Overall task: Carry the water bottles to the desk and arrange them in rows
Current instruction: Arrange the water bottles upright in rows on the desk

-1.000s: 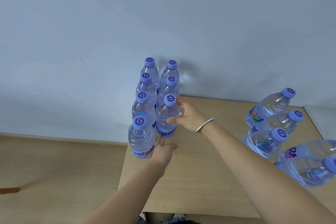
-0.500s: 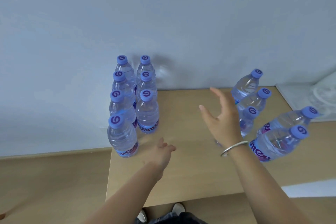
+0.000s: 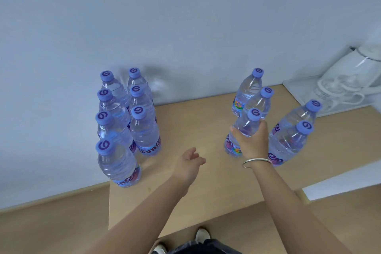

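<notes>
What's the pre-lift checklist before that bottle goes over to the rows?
1. Right hand wrapped around the near bottle: ok.
2. Left hand empty, open above the desk: ok.
3. Open slot in the right row, in front of the third bottle: ok.
4. Seven arranged bottles upright: ok.
5. Grasped bottle's base free of neighbours: cannot tell.
6. Caps sealed: cannot tell.

Place: you're standing in what looks like a plain office or guest room.
Desk: light wood top, pushed against a bare pale wall.
Kettle: white electric one on a white tray, at the desk's far right corner.
Floor: wood-toned, left of the desk.
Bottled water: many sealed bottles on the desk.
</notes>
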The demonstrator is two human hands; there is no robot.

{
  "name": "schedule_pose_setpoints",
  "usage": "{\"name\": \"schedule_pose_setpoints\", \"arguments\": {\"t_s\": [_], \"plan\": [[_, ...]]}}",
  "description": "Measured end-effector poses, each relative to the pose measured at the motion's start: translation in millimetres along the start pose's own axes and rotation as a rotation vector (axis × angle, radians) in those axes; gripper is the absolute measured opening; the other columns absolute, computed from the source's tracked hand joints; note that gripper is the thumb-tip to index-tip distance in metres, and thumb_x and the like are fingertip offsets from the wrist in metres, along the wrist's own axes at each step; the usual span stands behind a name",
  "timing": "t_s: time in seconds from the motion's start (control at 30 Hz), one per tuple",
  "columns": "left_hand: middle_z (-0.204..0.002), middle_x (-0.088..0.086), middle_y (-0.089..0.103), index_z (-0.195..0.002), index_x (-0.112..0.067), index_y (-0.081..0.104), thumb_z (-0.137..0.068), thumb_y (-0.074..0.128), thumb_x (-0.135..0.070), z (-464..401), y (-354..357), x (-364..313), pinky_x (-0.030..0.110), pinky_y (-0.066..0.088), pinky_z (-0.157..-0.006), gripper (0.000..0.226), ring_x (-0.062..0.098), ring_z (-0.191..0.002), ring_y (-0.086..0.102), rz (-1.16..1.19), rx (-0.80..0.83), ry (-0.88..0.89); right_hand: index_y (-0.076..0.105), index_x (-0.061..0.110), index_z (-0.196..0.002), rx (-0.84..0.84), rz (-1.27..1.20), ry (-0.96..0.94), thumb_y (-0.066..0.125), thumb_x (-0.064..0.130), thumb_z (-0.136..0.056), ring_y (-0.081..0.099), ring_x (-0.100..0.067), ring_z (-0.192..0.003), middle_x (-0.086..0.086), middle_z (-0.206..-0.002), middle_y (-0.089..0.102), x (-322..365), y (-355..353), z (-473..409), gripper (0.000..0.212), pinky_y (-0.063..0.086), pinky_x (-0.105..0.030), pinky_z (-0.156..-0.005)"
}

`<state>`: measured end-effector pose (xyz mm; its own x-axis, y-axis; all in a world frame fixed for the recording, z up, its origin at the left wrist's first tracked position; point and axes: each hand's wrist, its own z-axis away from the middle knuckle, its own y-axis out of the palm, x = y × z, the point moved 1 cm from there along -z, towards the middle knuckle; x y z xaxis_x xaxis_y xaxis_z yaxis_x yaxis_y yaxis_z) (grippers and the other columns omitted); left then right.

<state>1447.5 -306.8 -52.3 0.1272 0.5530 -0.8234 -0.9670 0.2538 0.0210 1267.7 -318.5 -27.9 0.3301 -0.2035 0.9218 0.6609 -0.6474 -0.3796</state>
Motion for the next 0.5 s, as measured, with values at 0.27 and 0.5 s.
{"name": "schedule_pose_setpoints", "arguments": {"t_s": [0.27, 0.5], "plan": [[-0.102, 0.001, 0.054, -0.134, -0.01, 0.045, -0.088, 0.056, -0.007, 7, -12, 3, 0.028, 0.042, -0.089, 0.047, 0.014, -0.096, 0.053, -0.005, 0.072, -0.017, 0.049, 0.019, -0.1, 0.117, -0.027, -0.034, 0.079, 0.014, -0.067, 0.058, -0.022, -0.096, -0.001, -0.101, 0.058, 3, -6, -2, 0.045, 0.043, -0.031, -0.082], [-0.102, -0.001, 0.06, -0.127, -0.021, 0.05, -0.087, 0.062, -0.028, 14, -26, 5, 0.024, 0.049, -0.084, 0.043, 0.014, -0.096, 0.061, 0.105, 0.174, 0.01, 0.06, 0.015, -0.097, 0.522, -0.235, -0.176, 0.079, 0.018, -0.058, 0.064, -0.004, -0.083, 0.002, -0.092, 0.067, 63, -16, 10, 0.044, 0.048, -0.017, -0.076]]}}
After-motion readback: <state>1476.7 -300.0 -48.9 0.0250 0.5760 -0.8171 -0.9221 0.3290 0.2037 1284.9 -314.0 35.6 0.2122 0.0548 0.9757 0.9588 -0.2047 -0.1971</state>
